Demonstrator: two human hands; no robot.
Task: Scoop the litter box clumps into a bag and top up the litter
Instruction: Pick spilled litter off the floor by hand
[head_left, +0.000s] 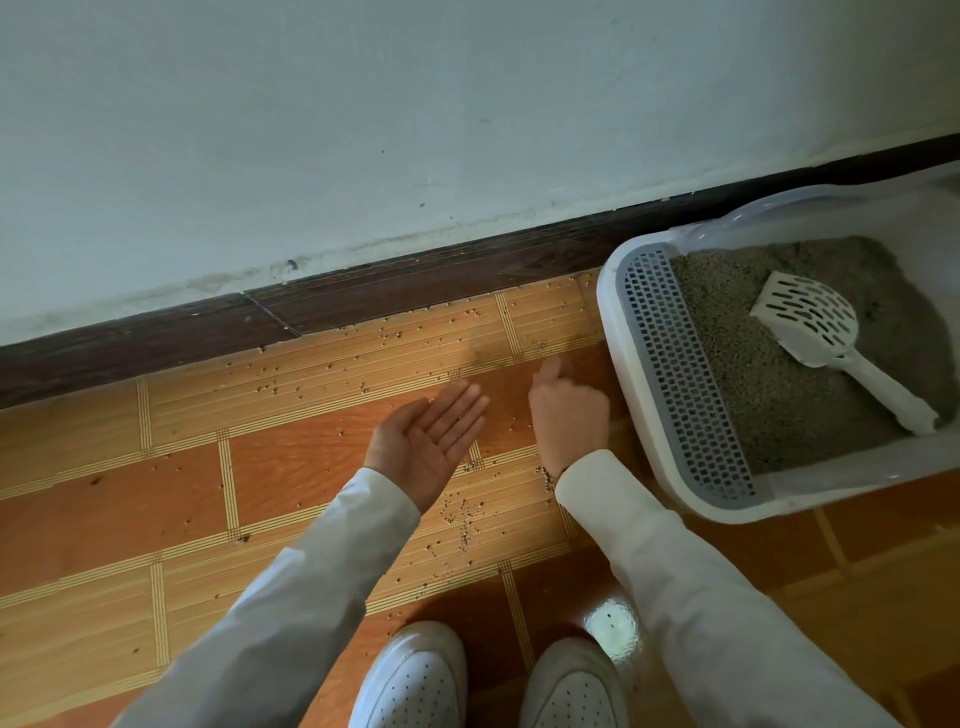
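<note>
Tiled floor (291, 467) in orange and tan, met by a dark skirting board (363, 291) under a pale wall — and strewn with loose grains (462, 514) of litter, thickest between the two arms. Off to the right, hard against the skirting, the litter box (649, 467): white tub, grey perforated step at its near end, grey litter (779, 395) inside. Scoop (810, 327) left lying on that litter, slotted face up, handle toward the right wall, probably parked there to free both hands. No bag anywhere in view.

Left hand (434, 434) turned palm up, fingers flat and together, empty or nearly so — held low like a tray, likely to catch swept-up grains. Right hand (569, 415) knuckles up just beside the box's outer wall, fingers curled down to the tile as if pinching or raking grains; whether anything was caught in it, impossible to tell. White shoes (415, 680) planted close below, suggesting a crouch over the mess.
</note>
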